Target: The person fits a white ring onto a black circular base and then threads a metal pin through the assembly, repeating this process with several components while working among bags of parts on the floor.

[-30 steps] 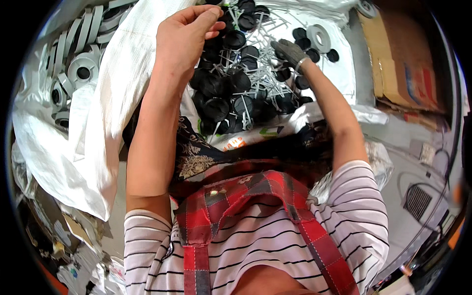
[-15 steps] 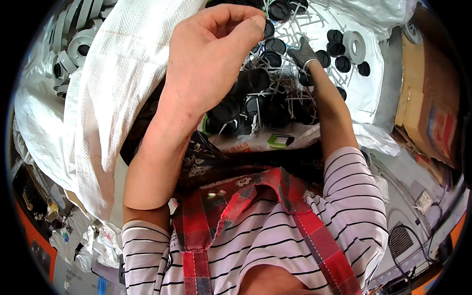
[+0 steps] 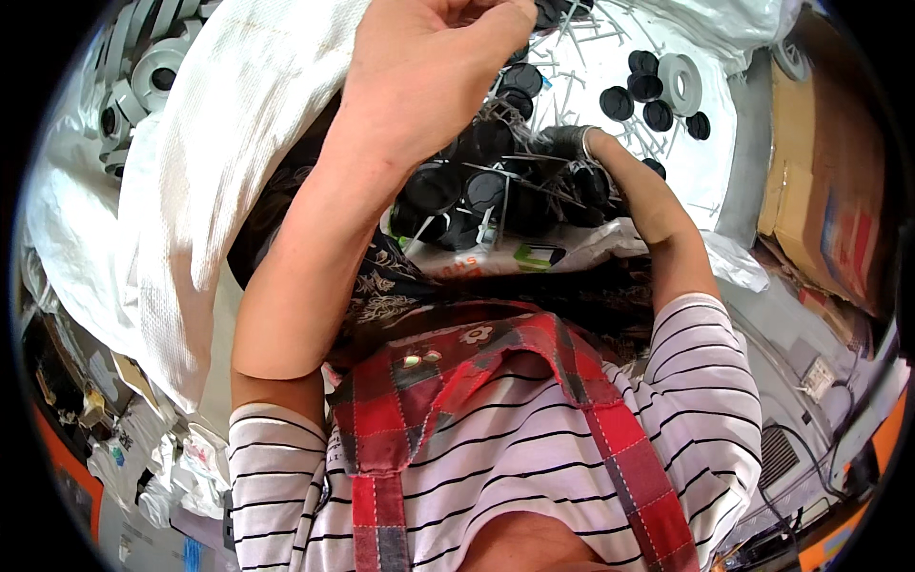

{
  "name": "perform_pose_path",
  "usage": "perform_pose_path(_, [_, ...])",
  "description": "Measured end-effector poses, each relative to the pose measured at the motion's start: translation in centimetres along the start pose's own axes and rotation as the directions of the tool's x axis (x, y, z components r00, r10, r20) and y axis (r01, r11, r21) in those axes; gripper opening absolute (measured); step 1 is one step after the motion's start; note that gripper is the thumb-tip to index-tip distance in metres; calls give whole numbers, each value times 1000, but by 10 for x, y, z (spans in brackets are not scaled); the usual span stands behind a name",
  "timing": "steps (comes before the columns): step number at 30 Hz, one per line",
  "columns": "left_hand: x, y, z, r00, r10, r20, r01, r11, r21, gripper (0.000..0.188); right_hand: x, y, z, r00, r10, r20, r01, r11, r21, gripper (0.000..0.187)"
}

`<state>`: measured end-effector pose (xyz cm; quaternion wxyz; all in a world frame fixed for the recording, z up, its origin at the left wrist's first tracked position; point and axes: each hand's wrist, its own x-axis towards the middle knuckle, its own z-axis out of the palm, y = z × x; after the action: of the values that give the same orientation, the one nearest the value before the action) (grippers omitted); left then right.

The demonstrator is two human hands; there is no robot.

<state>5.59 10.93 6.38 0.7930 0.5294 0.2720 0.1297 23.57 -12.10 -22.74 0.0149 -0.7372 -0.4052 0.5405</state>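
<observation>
My left hand (image 3: pixel 434 71) is bare and raised at the top of the view, its fingers curled in with thumb and forefinger together. Its fingertips reach the top edge, and whatever they pinch is hidden. My right hand (image 3: pixel 569 143), in a dark grey glove, lies low over a heap of thin grey plastic sticks (image 3: pixel 534 172) and round black caps (image 3: pixel 432 188). Its fingers are dark and partly lost among the sticks, so their grip is unclear. More black caps (image 3: pixel 616 103) lie beyond it on a white sheet (image 3: pixel 705 162), beside a grey plastic ring (image 3: pixel 681 84).
A large white woven sack (image 3: pixel 238 124) drapes along my left side. Past it, grey rings (image 3: pixel 157 76) are piled at the far left. An open cardboard box (image 3: pixel 820 181) stands at the right. Black cables (image 3: pixel 801 467) hang at the lower right.
My right hand has drawn back toward me, from the loose sticks on the sheet to the nearer heap. My left hand has moved slightly up and right, still curled.
</observation>
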Motion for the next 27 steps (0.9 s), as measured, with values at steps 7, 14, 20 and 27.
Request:
perform_pose_path(7, [-7,7,-5,999,-21,30,22,999,-48,17,-6,-24,7,987,-86,132,123,942,-311,41])
perform_pose_path(14, [-8,14,-6,999,12,-32,-12,1000,25,17,-34,-16,-22,966,-100,240,214,832,-512,37])
perform_pose_path(20, [-1,4,-15,988,154,-21,-153,986,60,19,-107,-20,-89,995,17,-98,-52,930,-364,28])
perform_pose_path(27, [13,1,-19,989,141,-31,-141,990,15,18,-228,-19,-123,834,-481,-270,197,717,-668,29])
